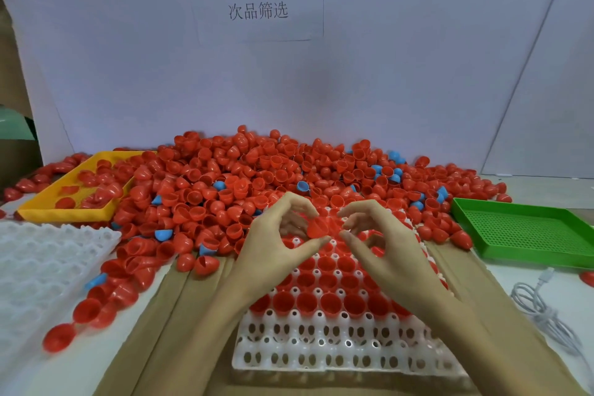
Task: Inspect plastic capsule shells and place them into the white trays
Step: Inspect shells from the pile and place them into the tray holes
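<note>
- A great heap of red capsule shells (257, 177), a few blue ones among them, is banked against the white backdrop behind the work area.
- In front of it lies the white tray (321, 347) being filled. Its far rows hold red shells sitting mouth-up, and the near rows are bare sockets.
- A second white tray (48, 260) waits at the left. A yellow tray (48, 205) with a few red shells in it sits behind that, and a green tray (520, 228) sits off to the right.
- The left hand (283, 234) hovers over the tray's far rows, thumb and forefinger curled and pinching one red shell (318, 227) at its rim.
- That shell is in the air just above the filled rows, between the two hands. It looks tilted with its rounded end toward the left hand, though I can't be sure of its mouth.
- The right hand (376, 234) is just beside it, thumb and forefinger bent toward each other with a small gap, gripping nothing.
- The left hand has the shell, so I'd expect it to do the placing. The bare sockets lie nearer the person than the fingers do, so the shell must come back and down, turned mouth-up.
</note>
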A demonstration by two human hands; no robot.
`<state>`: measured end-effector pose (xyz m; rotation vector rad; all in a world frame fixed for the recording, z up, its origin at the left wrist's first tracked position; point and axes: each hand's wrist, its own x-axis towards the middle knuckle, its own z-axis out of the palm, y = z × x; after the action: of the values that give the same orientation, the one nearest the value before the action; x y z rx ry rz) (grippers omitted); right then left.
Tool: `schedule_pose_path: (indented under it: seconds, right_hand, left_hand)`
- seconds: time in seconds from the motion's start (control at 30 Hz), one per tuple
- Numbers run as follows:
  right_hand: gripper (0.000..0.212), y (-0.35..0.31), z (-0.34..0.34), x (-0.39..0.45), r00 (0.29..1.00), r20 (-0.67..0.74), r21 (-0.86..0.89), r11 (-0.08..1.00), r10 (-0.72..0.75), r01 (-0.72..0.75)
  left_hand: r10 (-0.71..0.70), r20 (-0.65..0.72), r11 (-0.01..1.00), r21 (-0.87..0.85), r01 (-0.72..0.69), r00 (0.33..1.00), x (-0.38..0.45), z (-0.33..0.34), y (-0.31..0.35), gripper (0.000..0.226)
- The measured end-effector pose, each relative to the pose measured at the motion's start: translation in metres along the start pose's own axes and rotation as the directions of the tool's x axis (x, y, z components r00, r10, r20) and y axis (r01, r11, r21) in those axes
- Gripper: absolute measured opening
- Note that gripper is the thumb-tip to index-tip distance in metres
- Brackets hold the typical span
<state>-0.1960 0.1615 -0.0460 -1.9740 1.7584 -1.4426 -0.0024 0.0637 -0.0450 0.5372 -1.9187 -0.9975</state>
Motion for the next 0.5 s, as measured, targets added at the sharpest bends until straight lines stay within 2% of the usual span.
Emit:
schedule_pose_path:
  seconds: [0.07, 0.17, 0.23, 0.37, 0.5]
  right_hand:
    - [0.018, -0.005, 0.003, -0.001, 0.999, -0.044, 0.008, 1.000, 0.027, -0.026]
    - [0.008, -0.012, 0.005, -0.002, 0.992, 0.080, 0.132, 0.986, 0.092, -0.102]
    - [0.004, -0.015, 0.006, -0.003, 0.989, 0.085, 0.108, 0.986, 0.119, -0.128]
    - [0.008, -0.016, 0.004, -0.007, 0.992, 0.030, 0.155, 0.980, 0.120, -0.123]
    - [0.023, -0.018, 0.004, -0.009, 0.989, 0.140, 0.075, 0.995, 0.058, -0.069]
  left_hand:
    - [0.035, 0.007, 0.999, -0.003, -0.035, 0.999, -0.001, 0.000, -0.001, 0.036]
    - [0.071, 0.071, 0.997, 0.006, -0.072, 0.995, -0.005, 0.005, -0.003, 0.035]
    - [0.076, 0.114, 0.997, 0.008, -0.077, 0.991, -0.007, 0.008, -0.004, 0.035]
    - [-0.027, 0.157, 0.995, -0.096, 0.043, 0.987, -0.003, -0.004, -0.006, 0.031]
    - [-0.085, 0.220, 0.971, -0.200, 0.130, 0.972, 0.001, -0.019, -0.011, 0.028]
